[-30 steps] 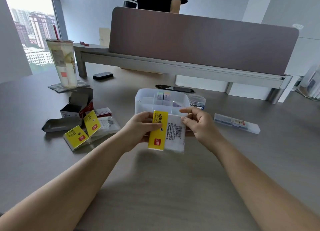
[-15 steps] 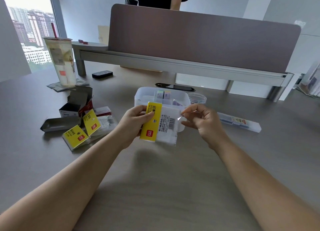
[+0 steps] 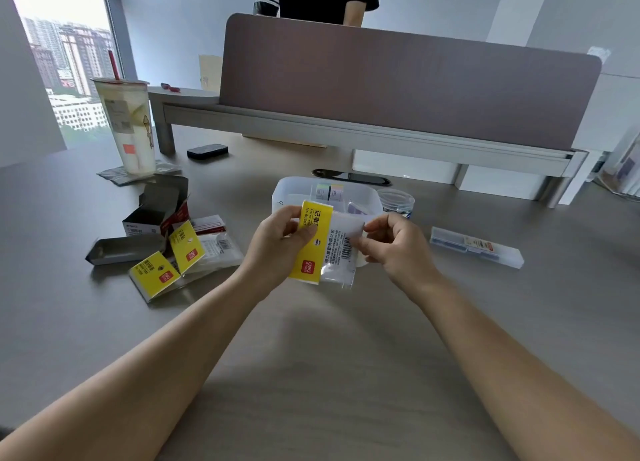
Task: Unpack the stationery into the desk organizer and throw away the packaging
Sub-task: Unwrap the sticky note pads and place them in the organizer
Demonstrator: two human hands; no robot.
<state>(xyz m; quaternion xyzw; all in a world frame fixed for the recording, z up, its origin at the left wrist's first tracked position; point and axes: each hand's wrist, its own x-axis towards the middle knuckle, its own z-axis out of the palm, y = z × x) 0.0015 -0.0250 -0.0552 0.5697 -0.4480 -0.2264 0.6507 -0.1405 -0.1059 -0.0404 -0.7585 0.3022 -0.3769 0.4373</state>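
I hold a clear plastic packet with a yellow header card [image 3: 323, 246] above the desk, just in front of the white desk organizer [image 3: 287, 194]. My left hand [image 3: 277, 242] pinches the yellow card edge. My right hand [image 3: 394, 246] grips the packet's clear right side near the barcode. The organizer holds sticky-note pads and a purple item. A clear pen case [image 3: 476, 247] lies on the desk to the right.
Opened yellow-card packets [image 3: 173, 263] and an empty grey carton [image 3: 152, 215] lie at the left. A drink cup with a red straw [image 3: 126, 125] stands behind them. A small clear round tub [image 3: 396, 201], a black phone [image 3: 353, 177] and a desk divider [image 3: 398, 90] are beyond; a person stands behind it.
The packet has tilted and dropped slightly lower in front of the organizer. My right hand moved from the top corner down to the packet's right side.
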